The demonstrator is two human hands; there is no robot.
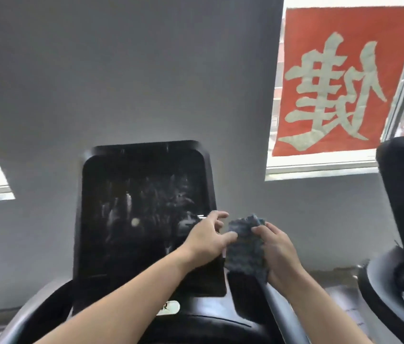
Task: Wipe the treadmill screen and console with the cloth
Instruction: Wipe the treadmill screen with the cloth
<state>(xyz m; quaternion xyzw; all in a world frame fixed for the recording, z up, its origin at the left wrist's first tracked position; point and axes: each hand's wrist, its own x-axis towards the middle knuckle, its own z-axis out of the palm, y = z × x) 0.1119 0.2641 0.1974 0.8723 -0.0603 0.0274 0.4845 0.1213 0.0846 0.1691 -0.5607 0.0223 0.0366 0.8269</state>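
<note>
Beside smeared glossy black screen (pixel 144 209): right hand (pixel 279 252) grips nubby blue-grey cloth (pixel 244 247); left hand (pixel 208 238) fingers spread, touching cloth

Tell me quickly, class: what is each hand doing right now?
Left hand: open, fingers spread, fingertips touching the cloth.
Right hand: closed on the cloth, holding it beside the treadmill screen.

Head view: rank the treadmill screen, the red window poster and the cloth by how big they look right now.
1. treadmill screen and red window poster: look alike in size, and the poster is farther off, so unranked.
2. cloth, held in the right hand: clearly smallest.
</note>
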